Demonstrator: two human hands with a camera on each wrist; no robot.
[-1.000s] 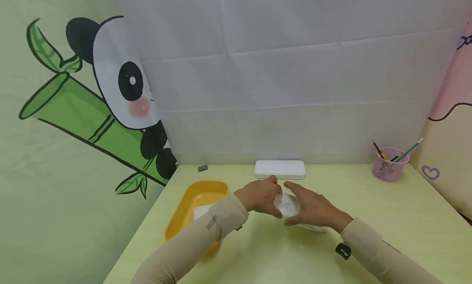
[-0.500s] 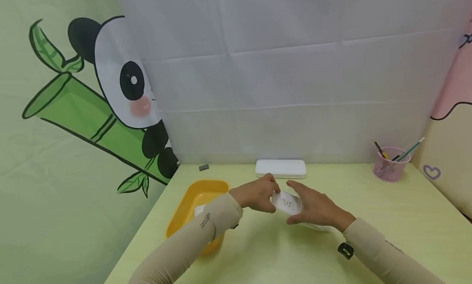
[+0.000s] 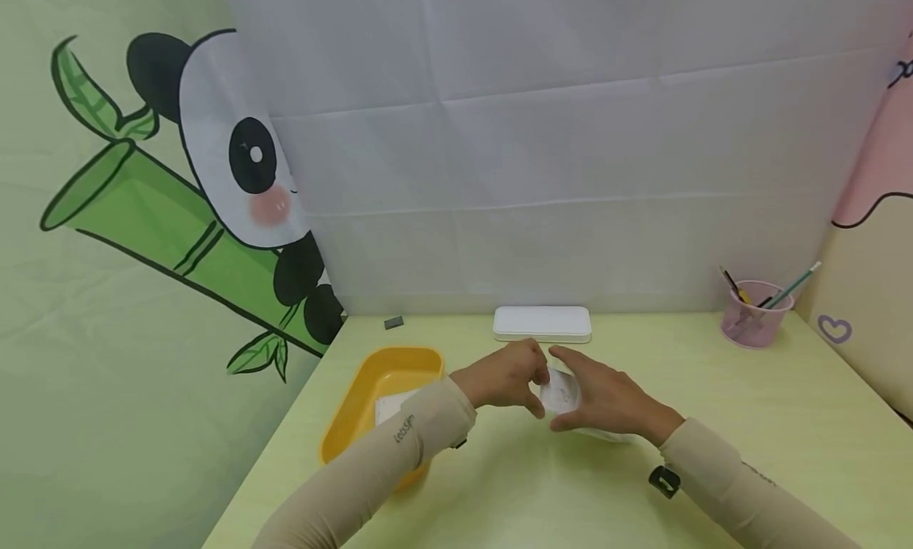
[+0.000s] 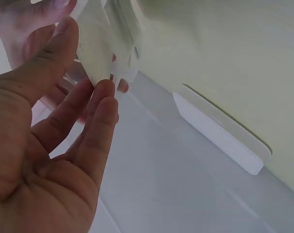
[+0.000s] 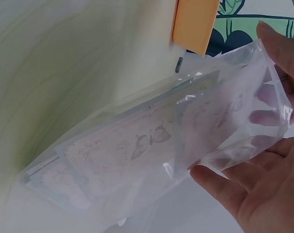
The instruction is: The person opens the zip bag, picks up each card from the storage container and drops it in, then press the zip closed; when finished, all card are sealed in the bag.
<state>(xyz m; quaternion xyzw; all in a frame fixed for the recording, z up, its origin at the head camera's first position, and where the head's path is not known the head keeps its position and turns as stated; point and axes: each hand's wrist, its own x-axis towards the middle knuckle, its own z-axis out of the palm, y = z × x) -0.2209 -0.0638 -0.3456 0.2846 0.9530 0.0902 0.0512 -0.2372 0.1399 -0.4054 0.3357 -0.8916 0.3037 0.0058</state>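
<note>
While both hands [image 3: 545, 386] pinch a clear bag [image 5: 185, 145], only the right-wrist view shows its printed cards [image 5: 132, 145] (2 layers).

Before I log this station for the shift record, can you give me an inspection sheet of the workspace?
Surface: pale green table, bare in front of the hands.
Job's things: clear plastic bag with printed cards inside, held above the table.
Clutter: yellow tray holding white paper; white flat case; pink pencil cup; small dark clip.
Hands: left hand pinches the bag's edge; right hand holds the bag.
Cables: nothing seen.
Surroundings: white cloth backdrop; panda and bamboo hanging; pink hanging.
</note>
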